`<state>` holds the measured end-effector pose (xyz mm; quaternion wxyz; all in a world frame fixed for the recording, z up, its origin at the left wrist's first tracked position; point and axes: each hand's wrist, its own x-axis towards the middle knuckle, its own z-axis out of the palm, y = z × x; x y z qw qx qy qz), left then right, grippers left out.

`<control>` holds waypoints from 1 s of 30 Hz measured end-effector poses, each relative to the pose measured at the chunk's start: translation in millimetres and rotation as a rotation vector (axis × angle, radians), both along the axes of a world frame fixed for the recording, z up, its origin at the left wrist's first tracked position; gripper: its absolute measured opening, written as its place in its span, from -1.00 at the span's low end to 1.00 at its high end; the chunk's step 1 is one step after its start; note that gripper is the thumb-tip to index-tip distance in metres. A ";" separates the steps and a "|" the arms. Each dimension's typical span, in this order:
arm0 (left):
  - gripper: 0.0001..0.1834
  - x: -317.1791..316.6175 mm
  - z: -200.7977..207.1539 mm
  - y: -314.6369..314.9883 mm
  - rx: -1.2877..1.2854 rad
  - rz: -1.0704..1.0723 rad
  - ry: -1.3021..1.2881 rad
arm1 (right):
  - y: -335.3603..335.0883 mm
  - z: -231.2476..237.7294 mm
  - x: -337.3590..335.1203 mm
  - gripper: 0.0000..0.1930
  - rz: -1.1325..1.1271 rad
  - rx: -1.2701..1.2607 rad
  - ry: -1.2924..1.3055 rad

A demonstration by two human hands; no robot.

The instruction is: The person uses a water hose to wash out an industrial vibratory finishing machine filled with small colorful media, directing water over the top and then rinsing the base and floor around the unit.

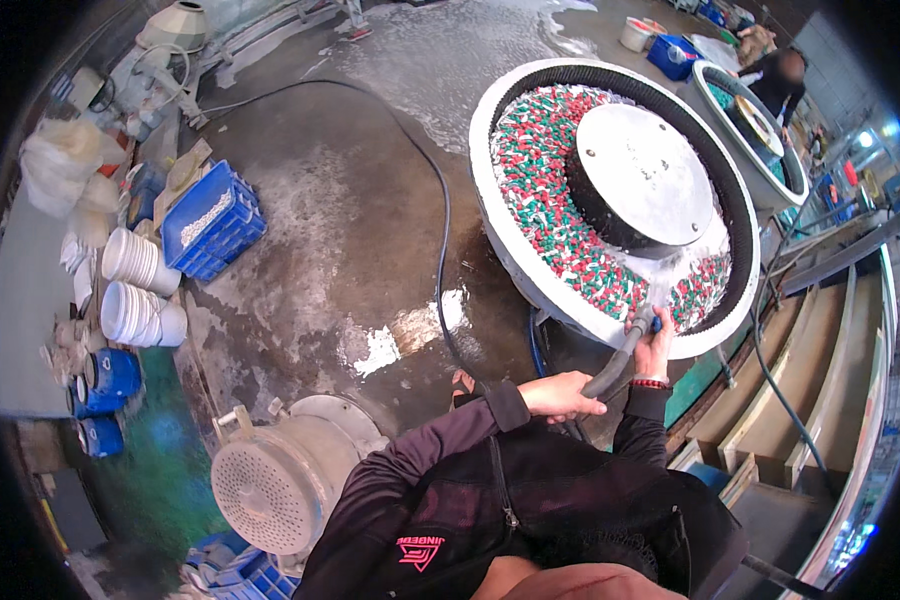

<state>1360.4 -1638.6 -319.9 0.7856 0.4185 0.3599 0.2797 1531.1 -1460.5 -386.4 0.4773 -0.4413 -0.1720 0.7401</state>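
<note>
The left hand (562, 396) wraps the grey hose (622, 358), the right hand (654, 352) its tip, above red, green and white tumbling media (535, 185) inside 1 round vibratory finishing bowl (481, 165).

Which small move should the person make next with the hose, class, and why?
Probably swing the hose slightly rightward, using the right hand near its outlet: its stream falls just below the central disc, while a whitish patch lies farther right among the coloured pieces.
</note>
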 end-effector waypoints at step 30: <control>-0.57 -97.6 10.0 21.1 0.163 -0.056 0.047 | -3.5 10.4 -78.1 -0.63 -0.135 0.027 -0.002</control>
